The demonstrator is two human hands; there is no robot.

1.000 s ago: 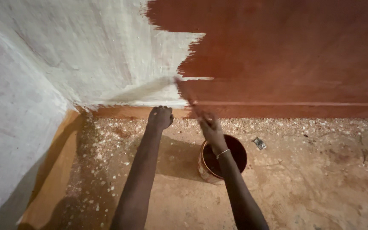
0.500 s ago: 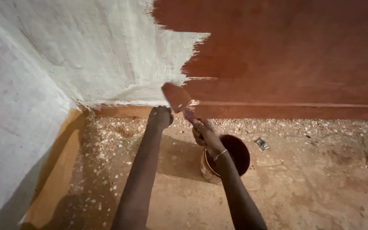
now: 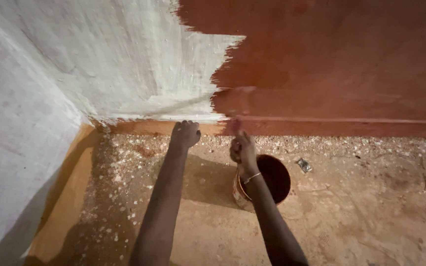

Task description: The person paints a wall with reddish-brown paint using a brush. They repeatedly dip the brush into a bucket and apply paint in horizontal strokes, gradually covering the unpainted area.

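My right hand (image 3: 242, 150) grips a paintbrush (image 3: 235, 124) whose reddish-brown bristles press on the wall's lower band, right at the edge where the red-brown painted area (image 3: 331, 59) meets the white unpainted area (image 3: 124, 64). A thin bangle sits on that wrist. My left hand (image 3: 185, 134) is closed into a fist and rests knuckles-down on the gritty floor beside the wall base, holding nothing. A small round paint bucket (image 3: 277, 170) with dark paint inside stands on the floor just under my right forearm.
A white side wall (image 3: 11, 162) meets the painted wall in a corner at the left, with an orange skirting strip (image 3: 70, 182) along its foot. White flakes and grit litter the brown floor. A small scrap (image 3: 303, 165) lies right of the bucket.
The brush has swept down and rightwards from the white patch to the lower band at the paint edge. My left fist has stayed on the floor.
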